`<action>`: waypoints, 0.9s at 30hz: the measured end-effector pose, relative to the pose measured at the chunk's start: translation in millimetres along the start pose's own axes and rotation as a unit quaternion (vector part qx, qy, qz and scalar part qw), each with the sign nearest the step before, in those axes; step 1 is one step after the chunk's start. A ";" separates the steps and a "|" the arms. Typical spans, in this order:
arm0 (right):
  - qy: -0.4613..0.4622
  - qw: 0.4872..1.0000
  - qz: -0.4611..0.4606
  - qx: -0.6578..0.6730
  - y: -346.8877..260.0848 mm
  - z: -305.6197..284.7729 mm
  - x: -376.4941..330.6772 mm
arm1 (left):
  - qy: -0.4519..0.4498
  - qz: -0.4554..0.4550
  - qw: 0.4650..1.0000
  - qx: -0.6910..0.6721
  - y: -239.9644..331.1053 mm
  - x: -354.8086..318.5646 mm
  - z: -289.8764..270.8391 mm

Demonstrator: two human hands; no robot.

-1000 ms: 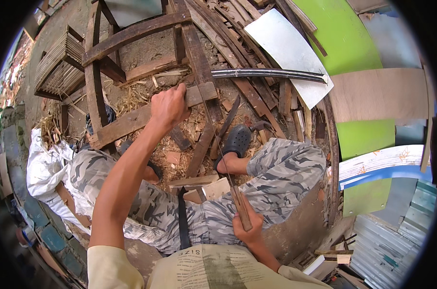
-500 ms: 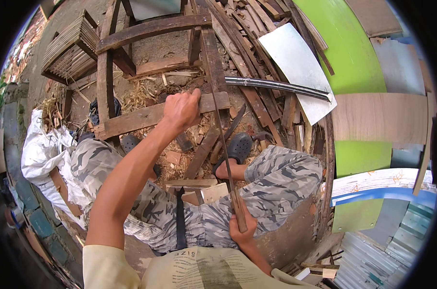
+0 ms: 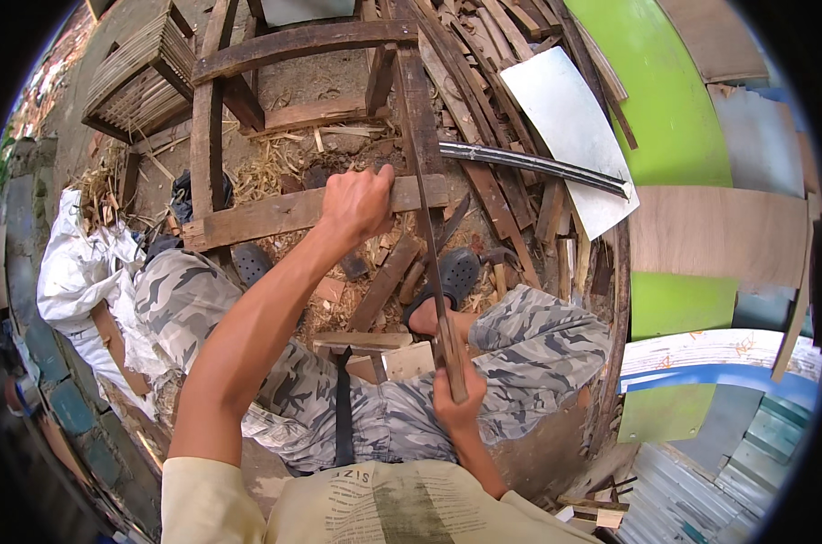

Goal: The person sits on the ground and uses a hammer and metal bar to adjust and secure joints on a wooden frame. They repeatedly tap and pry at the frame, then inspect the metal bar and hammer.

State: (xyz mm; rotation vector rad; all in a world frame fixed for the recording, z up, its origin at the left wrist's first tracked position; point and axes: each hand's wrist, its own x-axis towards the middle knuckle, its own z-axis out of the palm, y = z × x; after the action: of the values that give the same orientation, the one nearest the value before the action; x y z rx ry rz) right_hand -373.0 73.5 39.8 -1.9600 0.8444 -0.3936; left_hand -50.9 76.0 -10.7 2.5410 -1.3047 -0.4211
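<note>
My left hand (image 3: 358,201) is closed over a weathered wooden board (image 3: 266,220), pressing it down near its right end. The board lies across the front of a dark wooden frame (image 3: 302,53). My right hand (image 3: 459,394) wraps round the wooden handle of a hand saw (image 3: 435,272), close to my lap. Its long narrow blade, seen almost edge-on, runs forward across the board just right of my left fist. Whether the teeth have cut into the wood cannot be made out.
A slatted wooden crate (image 3: 144,77) stands far left, with a white sack (image 3: 76,263) nearer. Scrap planks (image 3: 470,100), a white sheet (image 3: 565,136) and a black strip (image 3: 538,166) lie right. A hammer (image 3: 499,263) rests by my right shoe (image 3: 456,275); shavings cover the ground.
My right hand has pushed the saw forward, away from my body, along the cut line. My left hand keeps its hold on the board. The whole view has shifted slightly.
</note>
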 end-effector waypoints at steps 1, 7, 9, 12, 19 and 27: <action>0.000 1.000 0.008 0.003 -11.0 -16.0 -24.5 | -0.005 0.002 1.000 -0.004 0.8 0.6 -3.5; 0.040 0.996 -0.080 0.029 9.2 9.7 46.9 | 0.025 0.036 0.999 0.005 -4.6 2.5 4.6; 0.005 0.997 0.015 0.078 15.9 32.9 82.9 | 0.025 0.022 0.999 0.007 -6.9 7.3 4.5; 0.033 0.997 -0.032 0.068 -2.2 40.5 116.1 | 0.001 0.007 1.000 0.025 -15.8 26.9 -12.9; 0.033 0.995 -0.019 0.092 -15.2 49.0 139.6 | 0.018 0.025 0.999 0.041 -36.9 47.6 -13.6; 0.034 0.997 -0.052 0.043 -11.4 11.0 75.7 | -0.020 -0.013 0.999 0.041 -29.7 49.0 -22.6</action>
State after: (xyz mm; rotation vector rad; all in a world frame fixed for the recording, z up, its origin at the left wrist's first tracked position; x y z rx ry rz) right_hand -308.2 31.3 38.9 -1.9256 0.7567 -0.5515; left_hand 6.8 54.7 -7.0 2.6322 -1.3292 -0.4335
